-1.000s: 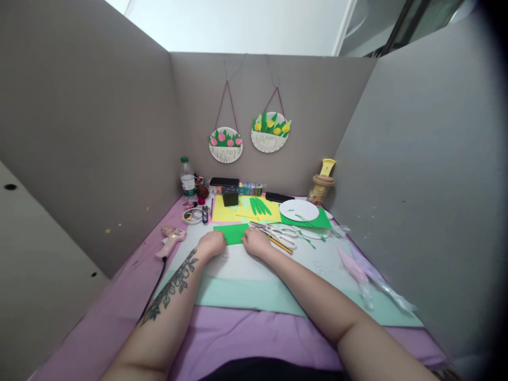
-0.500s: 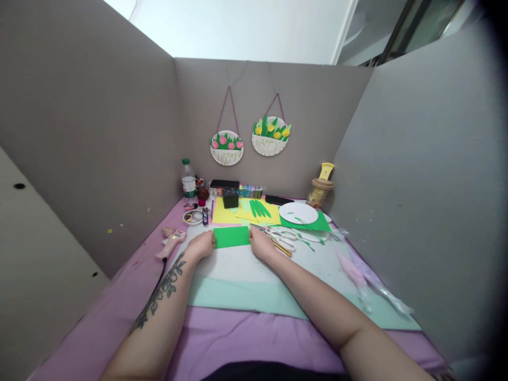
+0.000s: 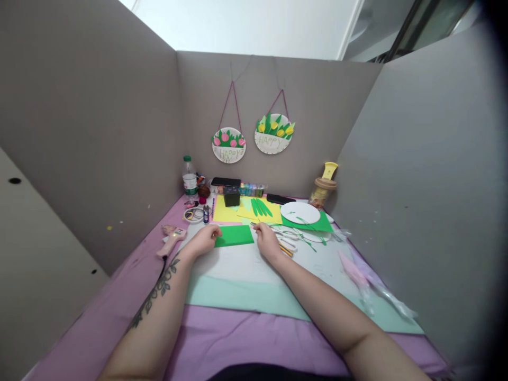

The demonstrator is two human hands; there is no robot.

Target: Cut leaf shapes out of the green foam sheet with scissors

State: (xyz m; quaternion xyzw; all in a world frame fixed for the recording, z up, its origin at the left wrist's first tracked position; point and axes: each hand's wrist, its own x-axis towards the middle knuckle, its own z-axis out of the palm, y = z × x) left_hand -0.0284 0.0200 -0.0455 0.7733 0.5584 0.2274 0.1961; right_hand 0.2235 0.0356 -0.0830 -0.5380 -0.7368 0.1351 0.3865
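Observation:
A folded green paper [image 3: 234,236] lies flat on the grey mat [image 3: 254,264]. My left hand [image 3: 204,241] rests at the paper's left edge, fingers curled and touching it. At the paper's right edge sits my right hand [image 3: 268,242], its fingertips reaching toward the upper right corner near the scissors [image 3: 283,233] and a pencil [image 3: 286,250]. Whether either hand pinches the paper is unclear.
Yellow paper [image 3: 228,211] with green leaf cutouts [image 3: 260,206], a white paper plate [image 3: 300,212] on green paper, a black box [image 3: 230,197], a bottle [image 3: 189,180], a pink glue gun [image 3: 170,238] and a jar [image 3: 323,190] ring the mat. Two decorated plates [image 3: 273,135] hang on the grey partition.
Both hands slid apart along the green paper, which now shows wider and flatter. The right hand's fingers moved up toward the scissors.

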